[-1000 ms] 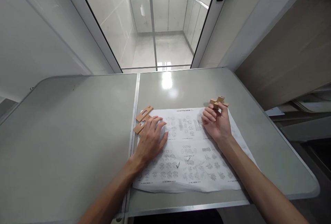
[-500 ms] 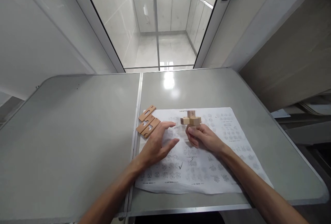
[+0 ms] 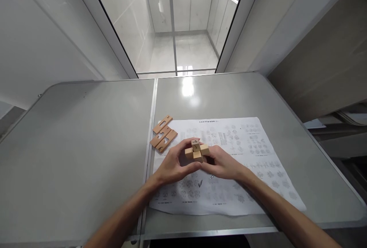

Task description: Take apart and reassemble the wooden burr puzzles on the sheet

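Note:
Between my hands, above the paper sheet, is a wooden interlocking puzzle (image 3: 196, 150) of crossed light-wood blocks, with dark marks on its top end. My right hand (image 3: 222, 162) grips it from the right, fingers partly hidden behind it. My left hand (image 3: 174, 164) curves round its left side, thumb in front and fingers behind, closed about it. To the left of my left hand lie three flat wooden pieces with cut-out slots: one piece (image 3: 162, 124) marked 2, a middle piece (image 3: 160, 136), and a piece (image 3: 166, 141) with a dark mark at its lower end.
A large printed instruction sheet (image 3: 252, 164) with small diagrams lies under my hands. The grey folding table (image 3: 100, 145) has a metal seam (image 3: 151, 118) just left of the sheet. A glass door (image 3: 195, 49) stands beyond the far edge; shelves (image 3: 344, 122) are at the right.
My right hand has brought the puzzle left and nearer to me, turning it. My left hand, open and apart from it before, has closed round it. The flat pieces stay put.

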`<act>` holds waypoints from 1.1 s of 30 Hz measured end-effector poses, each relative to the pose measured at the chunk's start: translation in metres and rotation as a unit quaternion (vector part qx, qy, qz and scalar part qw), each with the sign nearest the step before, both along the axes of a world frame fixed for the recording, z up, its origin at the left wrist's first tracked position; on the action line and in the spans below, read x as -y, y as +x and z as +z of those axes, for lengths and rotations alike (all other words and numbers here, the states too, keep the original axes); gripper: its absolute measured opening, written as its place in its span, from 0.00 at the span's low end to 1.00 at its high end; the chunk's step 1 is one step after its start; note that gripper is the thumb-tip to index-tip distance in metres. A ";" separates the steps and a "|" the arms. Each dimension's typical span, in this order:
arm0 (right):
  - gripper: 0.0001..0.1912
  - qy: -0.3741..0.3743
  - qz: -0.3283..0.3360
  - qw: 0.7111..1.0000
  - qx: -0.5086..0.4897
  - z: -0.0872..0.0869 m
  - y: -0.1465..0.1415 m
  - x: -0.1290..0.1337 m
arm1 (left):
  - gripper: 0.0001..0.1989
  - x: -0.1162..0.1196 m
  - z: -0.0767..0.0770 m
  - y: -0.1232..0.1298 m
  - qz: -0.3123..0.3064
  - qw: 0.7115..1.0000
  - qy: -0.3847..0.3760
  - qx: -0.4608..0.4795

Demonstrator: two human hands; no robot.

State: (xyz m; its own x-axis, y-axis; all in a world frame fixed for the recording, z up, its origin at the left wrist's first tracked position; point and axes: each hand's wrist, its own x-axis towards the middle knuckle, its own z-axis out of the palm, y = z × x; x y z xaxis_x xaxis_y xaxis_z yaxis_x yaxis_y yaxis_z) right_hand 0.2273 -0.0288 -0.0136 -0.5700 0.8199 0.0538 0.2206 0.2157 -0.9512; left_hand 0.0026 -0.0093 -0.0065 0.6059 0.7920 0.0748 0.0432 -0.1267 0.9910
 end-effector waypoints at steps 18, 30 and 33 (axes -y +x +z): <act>0.13 0.012 -0.062 0.998 -0.012 -0.004 -0.006 0.005 | 0.31 0.003 0.003 0.002 0.078 0.994 0.074 0.021; 0.18 -0.104 0.061 0.989 -0.083 0.002 0.005 0.001 | 0.34 -0.001 0.003 0.000 0.001 0.994 0.068 0.086; 0.22 -0.166 0.158 0.965 -0.125 0.001 0.010 -0.004 | 0.36 0.000 0.000 -0.002 -0.035 0.994 0.029 0.096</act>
State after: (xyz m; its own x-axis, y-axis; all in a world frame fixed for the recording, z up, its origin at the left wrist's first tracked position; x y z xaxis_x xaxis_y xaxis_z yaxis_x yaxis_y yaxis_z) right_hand 0.2370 -0.0250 -0.0122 -0.7978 0.6028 -0.0132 -0.0517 -0.0902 -0.9946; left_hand 0.0005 -0.0090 -0.0062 0.6297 0.7395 0.2381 -0.1561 -0.1798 0.9712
